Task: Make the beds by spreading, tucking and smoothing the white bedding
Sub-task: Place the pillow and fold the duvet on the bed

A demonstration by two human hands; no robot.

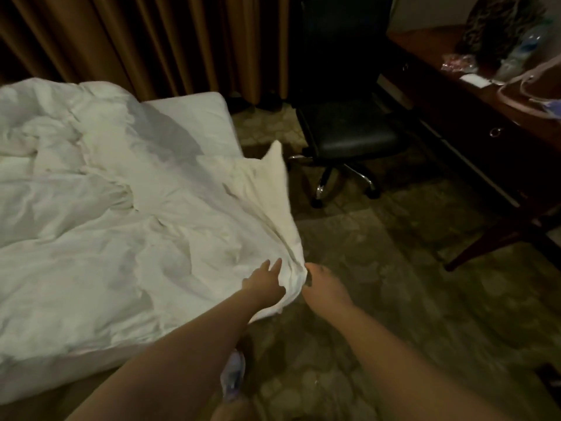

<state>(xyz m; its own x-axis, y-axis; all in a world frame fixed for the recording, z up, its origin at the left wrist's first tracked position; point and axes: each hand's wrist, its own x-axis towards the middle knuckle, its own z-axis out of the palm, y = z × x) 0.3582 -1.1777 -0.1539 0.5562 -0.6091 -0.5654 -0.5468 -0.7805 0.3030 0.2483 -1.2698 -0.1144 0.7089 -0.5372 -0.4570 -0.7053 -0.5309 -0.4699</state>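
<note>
Head view, near to far. Two bare forearms reach forward over the patterned green-brown carpet (394, 284). The left hand (266, 281) lies on the near right corner of the crumpled white duvet (121, 238), its fingers straight and spread on the cloth. Just beside it, the right hand (323, 285) has its fingers curled round the bunched edge of that corner, and folds in the fabric run toward its grip. The duvet covers most of the bed, heaped in wrinkles on the left, with one corner standing up in a point at the right edge. Beyond it, the white-sheeted mattress (194, 117) shows bare at its far corner. Right of the bed stands a black padded swivel chair (346, 132) on chrome legs, near a dark wooden desk (473, 117) carrying a clear plastic bottle (525, 47) and other small items too blurred to tell. Pleated brown curtains (121, 34) hang behind.
</note>
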